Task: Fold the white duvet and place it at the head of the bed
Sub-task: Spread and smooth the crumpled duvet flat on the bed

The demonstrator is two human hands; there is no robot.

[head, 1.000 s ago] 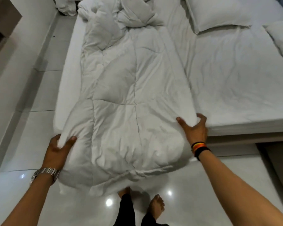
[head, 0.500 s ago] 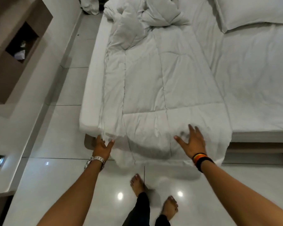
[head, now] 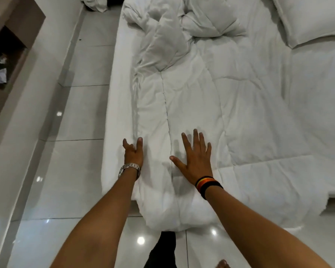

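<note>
The white quilted duvet (head: 211, 105) lies lengthwise along the left half of the bed (head: 118, 97), bunched and crumpled at its far end, with its near end hanging over the foot of the bed toward the floor. My right hand (head: 194, 159) rests flat on the duvet, fingers spread. At the duvet's left edge, beside the bare mattress strip, is my left hand (head: 132, 153), fingers apart and touching the fabric; it holds nothing that I can see.
A white pillow (head: 315, 18) lies at the far right of the bed. Glossy white floor tiles (head: 75, 167) run along the bed's left side, bordered by a low white ledge and a brown wall niche (head: 6, 55). My feet stand below the duvet's hanging end.
Both hands let go of the duvet's near end, which dropped onto the bed and over its foot. They moved forward onto the duvet, and my view moved closer.
</note>
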